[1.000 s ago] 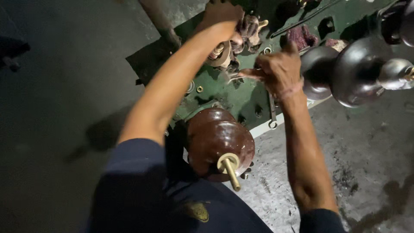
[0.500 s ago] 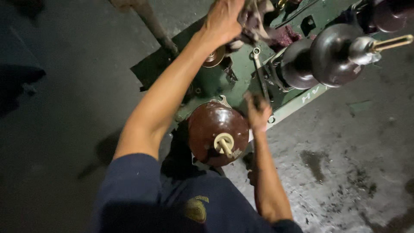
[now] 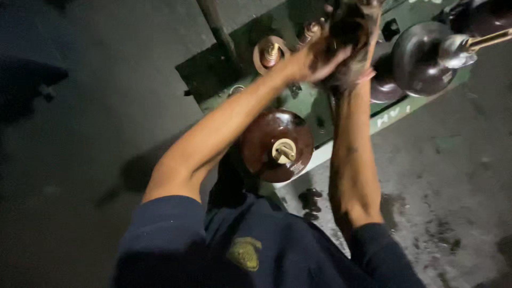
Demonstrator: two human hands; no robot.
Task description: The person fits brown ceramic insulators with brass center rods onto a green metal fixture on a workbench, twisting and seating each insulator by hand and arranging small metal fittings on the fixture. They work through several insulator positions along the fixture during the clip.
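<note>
Reaching up and away from the body, both arms meet at the far edge of a green metal cover plate (image 3: 309, 104), where the left hand (image 3: 314, 61) and the right hand (image 3: 354, 66) close together around a dark, blurred part (image 3: 349, 29). Motion blur hides the fingers, so I cannot tell how either grip sits on it, only that both hands press against the same lump from opposite sides.

Just near of the hands, between the two forearms, a glossy brown ribbed insulator (image 3: 276, 145) stands on the plate with a pale brass stud (image 3: 284, 151) at its top. It sits close under the left forearm without touching it. To the far right, a second, darker insulator (image 3: 421, 58) juts out sideways, tipped by a silvery cap and a brass rod (image 3: 488, 40). A third rounded insulator (image 3: 384, 85) lies half hidden behind the right wrist.

Left of the hands, a brass ring with a threaded stud (image 3: 271, 53) sits on the plate, and a dark post (image 3: 216, 26) rises at the far left edge. A white strip (image 3: 392, 117) runs along the plate's near right side with faint markings. The stained concrete floor (image 3: 453, 202) spreads to the right, with a small dark piece (image 3: 310, 204) lying on it near the right elbow. Navy sleeves (image 3: 165, 234) fill the near foreground.
</note>
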